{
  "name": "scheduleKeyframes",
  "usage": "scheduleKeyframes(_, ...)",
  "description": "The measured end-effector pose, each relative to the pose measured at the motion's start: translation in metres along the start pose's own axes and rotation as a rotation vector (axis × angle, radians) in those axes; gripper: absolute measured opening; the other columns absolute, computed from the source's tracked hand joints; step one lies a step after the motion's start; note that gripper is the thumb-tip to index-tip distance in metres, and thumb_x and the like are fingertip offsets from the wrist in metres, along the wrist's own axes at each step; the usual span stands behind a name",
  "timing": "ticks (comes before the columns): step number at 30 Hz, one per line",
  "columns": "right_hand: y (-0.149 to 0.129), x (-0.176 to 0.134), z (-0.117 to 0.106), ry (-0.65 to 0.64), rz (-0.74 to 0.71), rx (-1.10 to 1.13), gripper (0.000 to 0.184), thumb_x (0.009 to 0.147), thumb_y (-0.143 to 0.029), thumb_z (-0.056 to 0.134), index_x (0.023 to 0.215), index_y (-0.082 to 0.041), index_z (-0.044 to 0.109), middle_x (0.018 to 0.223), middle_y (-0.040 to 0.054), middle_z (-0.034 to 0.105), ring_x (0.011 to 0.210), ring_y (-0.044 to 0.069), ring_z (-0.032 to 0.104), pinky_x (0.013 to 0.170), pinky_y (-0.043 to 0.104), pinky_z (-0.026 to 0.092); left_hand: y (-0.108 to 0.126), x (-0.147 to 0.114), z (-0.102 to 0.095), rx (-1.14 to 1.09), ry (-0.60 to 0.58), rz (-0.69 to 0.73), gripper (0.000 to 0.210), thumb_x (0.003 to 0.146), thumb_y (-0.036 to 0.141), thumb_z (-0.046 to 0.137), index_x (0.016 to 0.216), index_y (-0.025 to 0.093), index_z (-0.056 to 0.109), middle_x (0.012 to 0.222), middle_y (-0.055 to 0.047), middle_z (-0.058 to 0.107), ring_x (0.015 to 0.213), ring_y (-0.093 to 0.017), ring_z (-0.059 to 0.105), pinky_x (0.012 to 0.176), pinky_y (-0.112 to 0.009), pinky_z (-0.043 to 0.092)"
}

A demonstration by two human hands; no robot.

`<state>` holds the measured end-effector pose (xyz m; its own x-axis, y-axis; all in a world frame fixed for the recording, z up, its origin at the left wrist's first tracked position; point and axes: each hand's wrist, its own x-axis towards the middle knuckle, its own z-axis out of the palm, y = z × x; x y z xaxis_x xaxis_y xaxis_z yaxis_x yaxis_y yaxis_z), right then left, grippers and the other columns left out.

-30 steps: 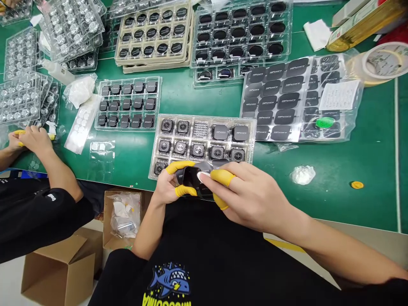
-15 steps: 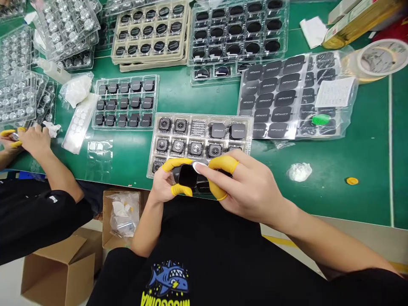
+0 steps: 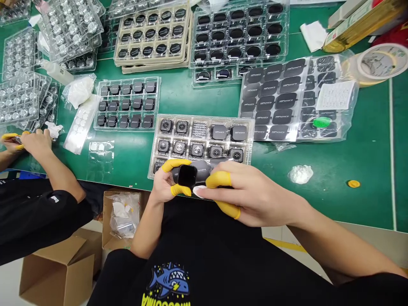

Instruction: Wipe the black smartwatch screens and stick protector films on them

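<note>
My left hand pinches a square black smartwatch between two fingers in yellow finger cots, its dark screen facing up. My right hand is just right of the watch, fingers apart, two in yellow cots. Its white-covered fingertip lies by the watch's lower right corner; whether it touches is unclear. Dark printed labels show beneath and beside the watch, partly hidden by my hands. Behind them, a clear tray holds several square watches, some with their backs up and some under dark printed films.
Label sheets lie right of the tray, near tape rolls. A smaller tray of dark squares and trays of round lenses stand behind. A co-worker's hands work at left. Cardboard boxes sit below the table edge.
My right hand's white-covered fingertip has moved down from the watch's upper right corner to its lower right. My left hand keeps its grip on the watch. The view has shifted slightly.
</note>
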<state>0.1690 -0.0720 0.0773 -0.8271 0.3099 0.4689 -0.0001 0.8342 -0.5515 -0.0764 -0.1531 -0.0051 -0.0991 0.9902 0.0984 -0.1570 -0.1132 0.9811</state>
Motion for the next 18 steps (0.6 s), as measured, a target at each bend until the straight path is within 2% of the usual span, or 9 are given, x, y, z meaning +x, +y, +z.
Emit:
scheduleKeyframes(3,0.000,-0.001,-0.004,0.155,0.114,-0.072,0.054,0.098,-0.005,0.064,0.147,-0.029,0.068,0.100,0.0046,0.074,0.083,0.020,0.064,0.074,0.035,0.054,0.002,0.001,0.001,0.000,-0.015,0.025,0.080,0.057,0.068,0.105,0.118,0.020,0.086,0.107,-0.010,0.087,0.093,-0.026,0.085,0.086,-0.033,0.069)
scheduleKeyframes(5,0.002,0.000,-0.002,0.210,0.151,-0.170,0.059,0.096,-0.002,0.065,0.147,-0.031,0.068,0.102,0.0054,0.076,0.082,0.020,0.064,0.073,0.036,0.054,0.004,0.003,0.002,-0.011,-0.020,0.038,0.078,0.059,0.068,0.104,0.119,0.021,0.086,0.106,-0.009,0.087,0.092,-0.025,0.085,0.085,-0.032,0.069)
scheduleKeyframes(10,0.004,0.003,0.009,0.188,0.135,-0.253,0.052,0.095,0.000,0.062,0.141,-0.024,0.070,0.102,0.0086,0.076,0.086,0.022,0.065,0.074,0.038,0.055,0.007,0.003,0.004,-0.018,-0.016,0.048,0.076,0.059,0.065,0.105,0.118,0.021,0.085,0.107,-0.009,0.088,0.096,-0.026,0.086,0.089,-0.032,0.070)
scheduleKeyframes(18,0.004,0.001,0.014,0.178,0.114,-0.286,0.057,0.096,-0.004,0.063,0.148,-0.025,0.069,0.100,0.0079,0.076,0.091,0.025,0.064,0.074,0.039,0.053,0.003,-0.001,0.002,-0.010,-0.002,0.003,0.081,0.057,0.068,0.105,0.120,0.020,0.084,0.107,-0.009,0.087,0.096,-0.027,0.086,0.089,-0.034,0.069)
